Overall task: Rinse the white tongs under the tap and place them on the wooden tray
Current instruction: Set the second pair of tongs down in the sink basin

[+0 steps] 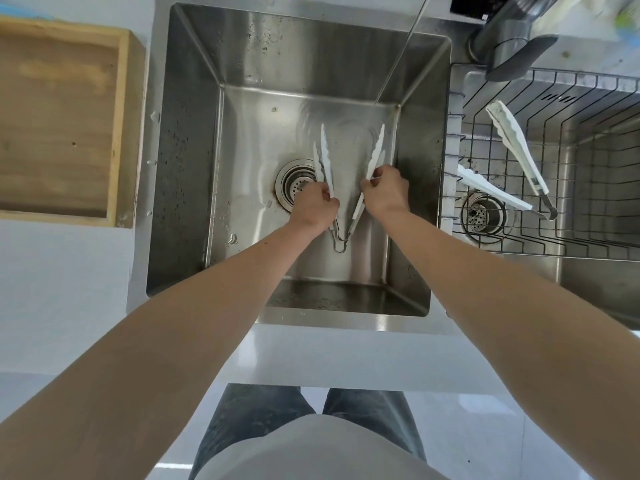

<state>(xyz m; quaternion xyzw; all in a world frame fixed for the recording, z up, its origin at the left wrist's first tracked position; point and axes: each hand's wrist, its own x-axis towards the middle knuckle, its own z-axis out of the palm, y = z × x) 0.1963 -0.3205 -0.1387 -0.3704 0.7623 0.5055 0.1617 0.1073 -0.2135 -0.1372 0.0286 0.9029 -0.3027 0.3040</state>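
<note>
Tongs: white tongs [346, 181] spread open in a V over the sink [194, 133].
Left hand [313, 206]: pinching the left arm.
Right hand [384, 190]: pinching the right arm.
Wooden tray [117, 133]: well left, on the desk.

no readable text, labels, brands or numbers on anything

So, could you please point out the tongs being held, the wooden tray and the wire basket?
tongs [326, 157]: head view, on the left white arm.
wooden tray [119, 133]: head view, on its right rim.
wire basket [450, 161]: head view, on its left wall.
</note>
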